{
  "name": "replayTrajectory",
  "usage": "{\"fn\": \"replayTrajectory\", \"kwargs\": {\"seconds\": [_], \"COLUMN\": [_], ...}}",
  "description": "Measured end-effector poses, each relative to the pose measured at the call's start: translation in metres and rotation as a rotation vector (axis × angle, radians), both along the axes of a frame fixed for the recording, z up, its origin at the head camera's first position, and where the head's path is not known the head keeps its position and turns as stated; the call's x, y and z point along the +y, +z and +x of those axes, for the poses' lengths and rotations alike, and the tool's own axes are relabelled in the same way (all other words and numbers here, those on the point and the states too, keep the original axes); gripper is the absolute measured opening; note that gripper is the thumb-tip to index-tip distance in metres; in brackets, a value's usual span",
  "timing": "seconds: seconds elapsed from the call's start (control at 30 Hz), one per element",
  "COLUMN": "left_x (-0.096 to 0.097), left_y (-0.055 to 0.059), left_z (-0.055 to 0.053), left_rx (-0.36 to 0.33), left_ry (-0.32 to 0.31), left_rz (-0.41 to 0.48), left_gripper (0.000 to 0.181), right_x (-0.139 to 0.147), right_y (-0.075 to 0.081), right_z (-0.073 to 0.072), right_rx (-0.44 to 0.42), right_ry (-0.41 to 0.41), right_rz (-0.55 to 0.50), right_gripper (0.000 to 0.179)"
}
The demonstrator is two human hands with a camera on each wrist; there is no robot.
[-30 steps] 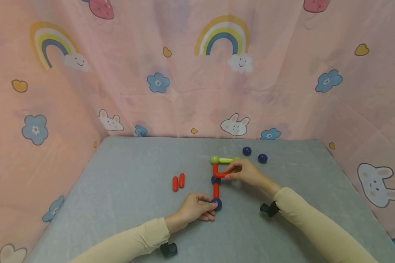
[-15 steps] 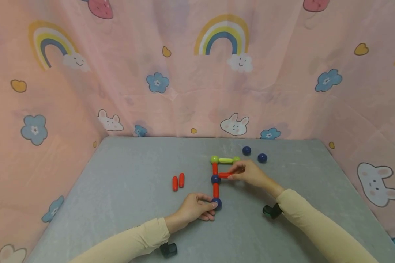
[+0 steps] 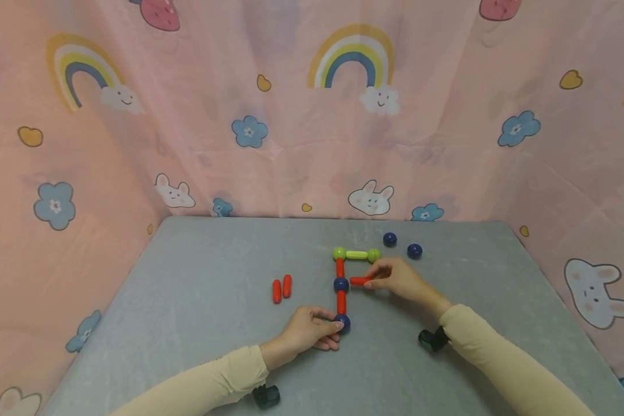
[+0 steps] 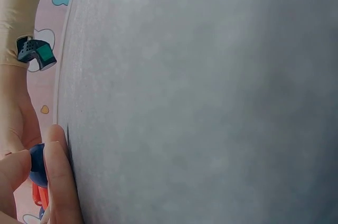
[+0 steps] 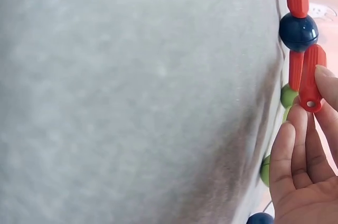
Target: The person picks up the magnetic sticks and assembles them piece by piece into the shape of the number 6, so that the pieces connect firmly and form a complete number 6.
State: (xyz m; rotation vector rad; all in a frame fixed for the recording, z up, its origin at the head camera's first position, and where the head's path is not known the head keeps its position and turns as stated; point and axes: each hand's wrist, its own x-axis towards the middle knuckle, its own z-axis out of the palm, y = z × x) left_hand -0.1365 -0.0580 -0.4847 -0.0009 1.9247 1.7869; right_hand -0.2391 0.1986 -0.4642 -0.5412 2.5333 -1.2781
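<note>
Pinching a red rod (image 3: 359, 281) is the right grip (image 3: 399, 279); the left grip (image 3: 305, 330) pinches a blue ball (image 3: 344, 322). Around lie 2 loose rods (image 3: 277, 291) — and 2 farther balls (image 3: 414, 251).

Soft, even, slightly dim light fills the head view, with faint shadow on the table (image 3: 197, 266) beside the right sleeve (image 3: 504, 359). Both wrist views blur the table's surface and bow its edge; a blue ball (image 5: 299, 32) carries small glints.
</note>
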Motion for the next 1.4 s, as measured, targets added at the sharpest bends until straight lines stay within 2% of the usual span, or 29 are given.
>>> {"fn": "replayTrajectory", "kwargs": {"seconds": [0.43, 1.4], "left_x": [0.0, 0.0], "left_y": [-0.001, -0.001], "left_z": [0.001, 0.001], "left_rx": [0.006, 0.002], "left_ry": [-0.001, 0.0], "left_rz": [0.004, 0.002], "left_gripper": [0.036, 0.035], "right_x": [0.003, -0.001], "right_y": [-0.012, -0.015], "right_z": [0.002, 0.004], "right_rx": [0.02, 0.045], "right_ry": [-0.026, -0.021], "right_rz": [0.023, 0.001], "right_gripper": [0.016, 0.014]}}
